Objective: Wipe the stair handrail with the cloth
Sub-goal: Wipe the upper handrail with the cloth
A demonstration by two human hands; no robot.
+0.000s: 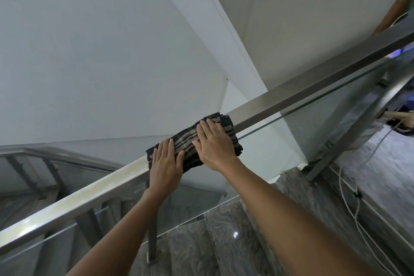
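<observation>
A square steel handrail (280, 103) runs diagonally from lower left to upper right. A dark cloth with beige checks (187, 141) is folded over its top near the middle. My left hand (167, 161) lies flat on the cloth's lower end, fingers together and wrapping slightly over the rail. My right hand (214, 142) presses flat on the cloth's upper part, palm down. Both hands hold the cloth against the rail.
Glass panels (336, 101) hang under the rail between steel posts (349, 127). Grey marble steps (224, 231) descend below. White cables (356, 208) trail along the right edge of the stairs. White walls rise behind; a lower railing (67, 157) turns at left.
</observation>
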